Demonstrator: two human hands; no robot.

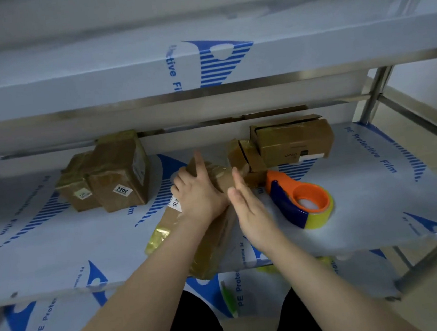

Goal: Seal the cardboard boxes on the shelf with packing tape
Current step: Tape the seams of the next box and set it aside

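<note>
Single head-worn wide-angle view, aimed forward and down onto the middle shelf (363, 190) from just in front of its near edge. Close in, at arm's reach: left forearm (133, 290) and right forearm (312, 276) running up from the bottom edge. Above the middle shelf, upper shelf (95, 78) filling the top; below it, lower shelf (292, 284).

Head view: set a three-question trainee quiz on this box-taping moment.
1. True or false: the right hand holds the tape dispenser.
2. The left hand holds: A the long box, B the tape dispenser, C nothing?
3. Fill in: the tape dispenser lies to the ___ of the long box.
Key: 1 false; 2 A; 3 right.
</note>
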